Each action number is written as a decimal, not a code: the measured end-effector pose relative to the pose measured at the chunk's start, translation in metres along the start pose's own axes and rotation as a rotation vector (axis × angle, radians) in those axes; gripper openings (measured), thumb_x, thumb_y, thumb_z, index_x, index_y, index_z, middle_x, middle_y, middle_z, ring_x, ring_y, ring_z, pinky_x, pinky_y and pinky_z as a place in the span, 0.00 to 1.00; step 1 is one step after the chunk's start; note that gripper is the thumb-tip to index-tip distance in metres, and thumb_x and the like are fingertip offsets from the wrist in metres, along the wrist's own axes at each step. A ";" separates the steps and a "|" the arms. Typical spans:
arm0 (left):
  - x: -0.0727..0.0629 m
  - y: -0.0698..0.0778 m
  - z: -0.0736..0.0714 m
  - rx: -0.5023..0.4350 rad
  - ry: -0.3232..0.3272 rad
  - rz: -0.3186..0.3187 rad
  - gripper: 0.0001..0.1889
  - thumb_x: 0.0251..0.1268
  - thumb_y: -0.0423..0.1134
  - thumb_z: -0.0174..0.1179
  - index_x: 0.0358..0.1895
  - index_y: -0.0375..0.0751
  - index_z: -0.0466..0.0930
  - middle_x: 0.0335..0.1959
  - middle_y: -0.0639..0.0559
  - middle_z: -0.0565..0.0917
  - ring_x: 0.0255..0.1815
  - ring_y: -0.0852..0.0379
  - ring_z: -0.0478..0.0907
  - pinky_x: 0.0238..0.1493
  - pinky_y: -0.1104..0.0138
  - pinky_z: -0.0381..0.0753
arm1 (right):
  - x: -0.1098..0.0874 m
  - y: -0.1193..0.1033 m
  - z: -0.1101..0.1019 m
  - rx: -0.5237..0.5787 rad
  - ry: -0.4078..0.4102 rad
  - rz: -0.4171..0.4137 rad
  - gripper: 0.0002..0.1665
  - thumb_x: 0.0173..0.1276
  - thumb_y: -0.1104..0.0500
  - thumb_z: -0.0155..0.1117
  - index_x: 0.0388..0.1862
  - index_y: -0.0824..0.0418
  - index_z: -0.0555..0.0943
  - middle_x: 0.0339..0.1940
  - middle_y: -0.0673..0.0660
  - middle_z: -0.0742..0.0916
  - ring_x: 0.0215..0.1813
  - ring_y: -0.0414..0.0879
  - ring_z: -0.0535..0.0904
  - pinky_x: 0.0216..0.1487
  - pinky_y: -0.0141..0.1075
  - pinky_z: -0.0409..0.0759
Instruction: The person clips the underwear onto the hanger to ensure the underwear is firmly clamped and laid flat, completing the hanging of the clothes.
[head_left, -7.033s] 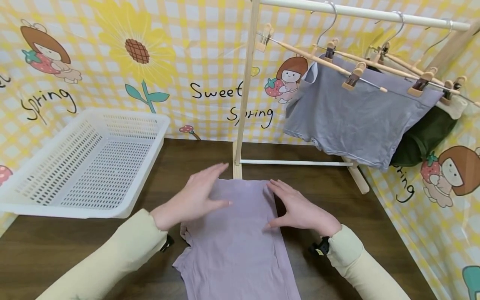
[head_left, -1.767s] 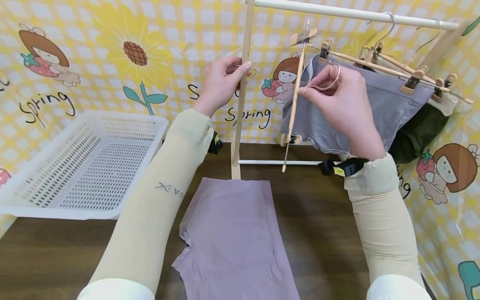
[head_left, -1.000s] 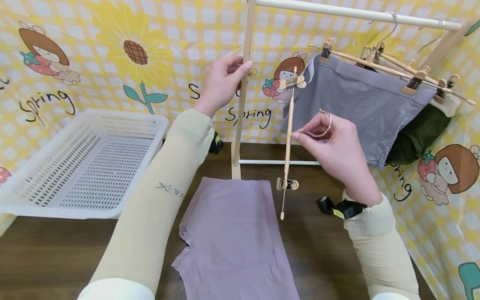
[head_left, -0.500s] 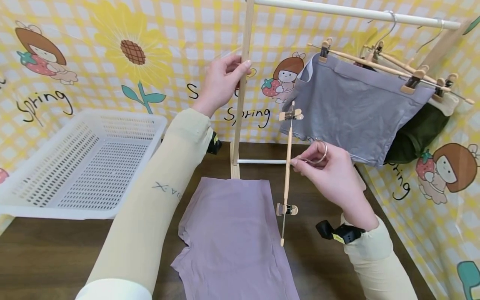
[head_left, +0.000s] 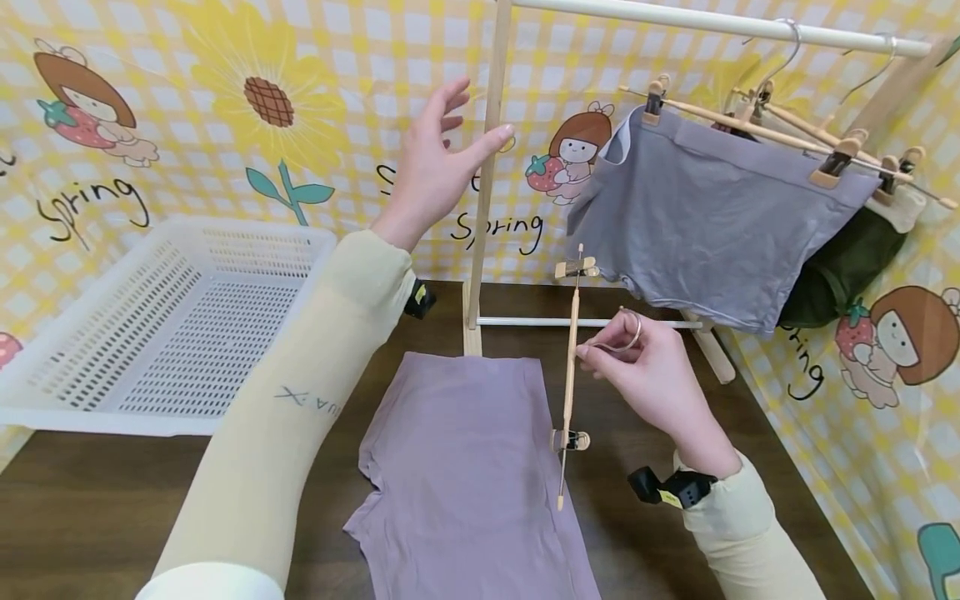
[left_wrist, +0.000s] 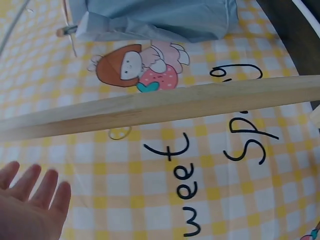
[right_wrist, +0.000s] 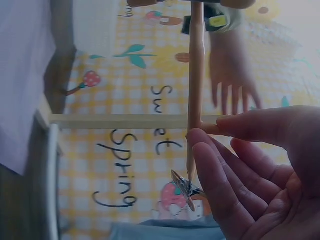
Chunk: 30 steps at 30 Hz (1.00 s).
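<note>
My right hand [head_left: 645, 367] pinches a wooden clip hanger [head_left: 572, 358] near its metal hook; a clip sits toward each end of the bar. In the right wrist view, thumb and fingers close on the short stem beside the hanger bar [right_wrist: 196, 75]. The hanger's lower end overlaps the right edge of mauve shorts [head_left: 465, 467] lying flat on the table. My left hand [head_left: 431, 162] is spread beside the rack's wooden upright [head_left: 491, 158]; in the left wrist view its fingers [left_wrist: 47, 187] are apart from the post.
Grey shorts [head_left: 712, 217] and a dark green garment [head_left: 843, 262] hang from clip hangers on the rack's white top rail [head_left: 712, 23]. A white plastic basket [head_left: 300, 333] stands at the left on the dark wooden table [head_left: 112, 517]. A patterned yellow checked sheet backs the scene.
A hanger left the rack in my right hand and came down beside the mauve shorts. My left hand, which first hovered over the shorts, held the upright and has just let go.
</note>
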<state>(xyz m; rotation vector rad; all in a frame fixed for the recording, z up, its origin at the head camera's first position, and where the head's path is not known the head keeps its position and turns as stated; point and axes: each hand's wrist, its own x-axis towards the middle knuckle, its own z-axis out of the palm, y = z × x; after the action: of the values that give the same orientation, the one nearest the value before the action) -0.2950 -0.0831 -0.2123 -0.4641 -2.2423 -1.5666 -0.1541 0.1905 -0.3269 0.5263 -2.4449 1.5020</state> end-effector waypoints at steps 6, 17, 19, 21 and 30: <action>-0.021 0.003 -0.007 0.056 0.033 0.093 0.43 0.66 0.57 0.68 0.79 0.51 0.59 0.75 0.63 0.63 0.72 0.62 0.61 0.69 0.72 0.57 | -0.007 0.015 0.005 0.023 -0.026 0.075 0.10 0.64 0.67 0.75 0.31 0.66 0.80 0.32 0.58 0.90 0.31 0.51 0.88 0.33 0.37 0.86; -0.068 -0.005 -0.003 0.023 0.032 0.160 0.43 0.65 0.54 0.70 0.78 0.48 0.61 0.75 0.61 0.65 0.71 0.65 0.61 0.70 0.72 0.56 | -0.021 0.046 0.015 0.110 -0.053 0.173 0.09 0.65 0.69 0.73 0.33 0.68 0.79 0.33 0.61 0.90 0.33 0.55 0.89 0.34 0.42 0.87; -0.076 -0.009 -0.002 0.023 0.023 0.166 0.42 0.64 0.54 0.70 0.78 0.49 0.62 0.74 0.61 0.66 0.71 0.65 0.62 0.70 0.70 0.57 | -0.024 0.051 0.018 0.120 -0.063 0.184 0.09 0.65 0.69 0.73 0.33 0.67 0.79 0.33 0.61 0.89 0.34 0.57 0.89 0.35 0.42 0.87; -0.085 -0.014 -0.001 0.027 0.002 0.174 0.41 0.64 0.54 0.70 0.78 0.51 0.62 0.74 0.63 0.66 0.72 0.65 0.61 0.71 0.67 0.57 | -0.027 0.057 0.020 0.125 -0.073 0.196 0.09 0.65 0.69 0.73 0.33 0.67 0.79 0.34 0.60 0.89 0.35 0.60 0.88 0.35 0.42 0.87; -0.127 -0.042 0.010 0.147 -0.218 0.134 0.48 0.62 0.63 0.68 0.81 0.57 0.56 0.79 0.67 0.57 0.77 0.66 0.52 0.74 0.54 0.54 | -0.038 0.073 0.026 0.111 -0.131 0.220 0.08 0.66 0.68 0.72 0.32 0.66 0.80 0.34 0.61 0.90 0.37 0.65 0.87 0.38 0.41 0.87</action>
<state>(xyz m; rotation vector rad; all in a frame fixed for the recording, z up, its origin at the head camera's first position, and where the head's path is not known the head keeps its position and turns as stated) -0.2038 -0.0950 -0.3098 -0.7570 -2.4092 -1.3284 -0.1497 0.2049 -0.4122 0.3979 -2.6026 1.7492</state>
